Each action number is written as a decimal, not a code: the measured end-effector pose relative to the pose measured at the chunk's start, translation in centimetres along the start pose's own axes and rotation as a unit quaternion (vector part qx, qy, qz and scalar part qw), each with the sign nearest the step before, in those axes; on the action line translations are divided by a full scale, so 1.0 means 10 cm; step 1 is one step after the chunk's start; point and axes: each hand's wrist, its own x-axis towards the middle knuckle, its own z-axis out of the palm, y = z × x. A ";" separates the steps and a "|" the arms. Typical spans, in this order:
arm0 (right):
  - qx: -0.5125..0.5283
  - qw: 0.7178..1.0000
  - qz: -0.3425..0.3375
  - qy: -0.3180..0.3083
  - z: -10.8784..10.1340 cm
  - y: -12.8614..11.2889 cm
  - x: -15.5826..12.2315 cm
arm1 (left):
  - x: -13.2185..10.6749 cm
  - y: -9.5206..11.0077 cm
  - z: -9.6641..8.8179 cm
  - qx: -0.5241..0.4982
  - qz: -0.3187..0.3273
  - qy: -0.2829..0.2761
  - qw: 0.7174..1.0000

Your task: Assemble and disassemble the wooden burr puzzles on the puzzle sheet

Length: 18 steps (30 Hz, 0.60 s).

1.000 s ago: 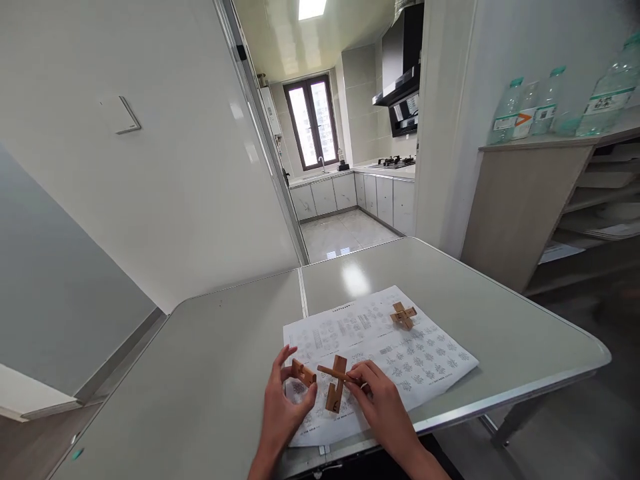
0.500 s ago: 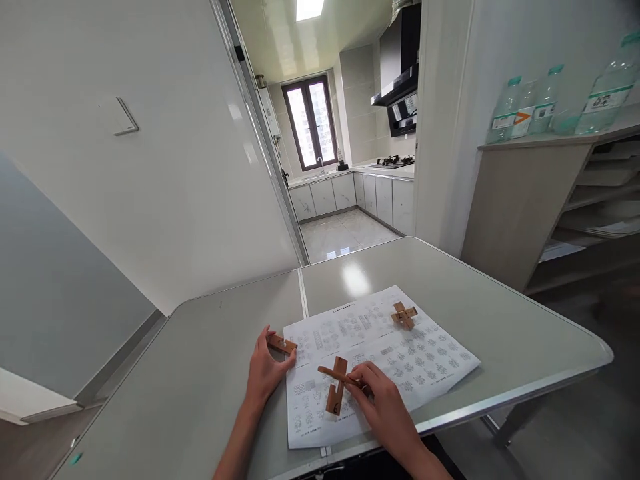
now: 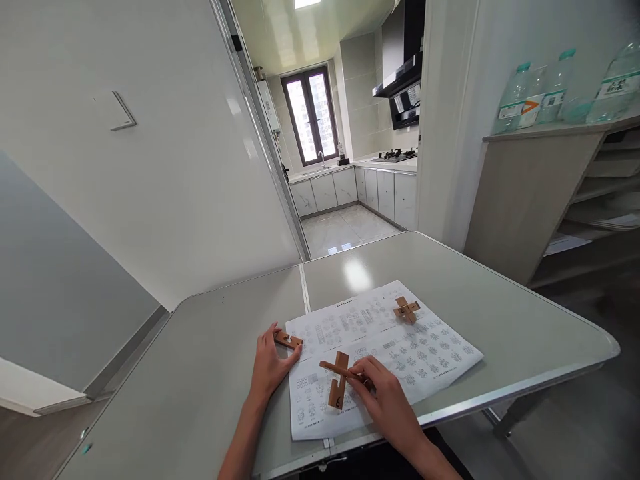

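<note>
The left hand has moved away from the middle of the paper and out to its left edge, and it has taken the small wooden piece with it. A second ago that piece was right next to the wooden cross; now the two are well apart.

The left thumb and fingertips are pinched on one end of the small wooden piece, which sits low at the paper's left edge. The fingertips of the right hand are closed on the thin bar of the wooden cross. The cross lies on the near part of the paper sheet, just left of the right hand.

A second cross lies alone on the far right part of the sheet, touched by no hand. The sheet is covered in small printed pictures.

The paper lies on a smooth grey table with a seam down the middle. A white wall with a light switch is on the left. Past the table, a doorway opens into a kitchen with white cabinets and a dark window. On the right, water bottles stand on a wooden shelf unit.

The right hand and its cross are in the same spot as before, and so is the far cross.
</note>
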 end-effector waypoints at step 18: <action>0.020 1.000 0.009 -0.002 -0.02 0.00 -0.02 | -0.38 1.31 -0.39 -0.186 0.018 -0.250 0.950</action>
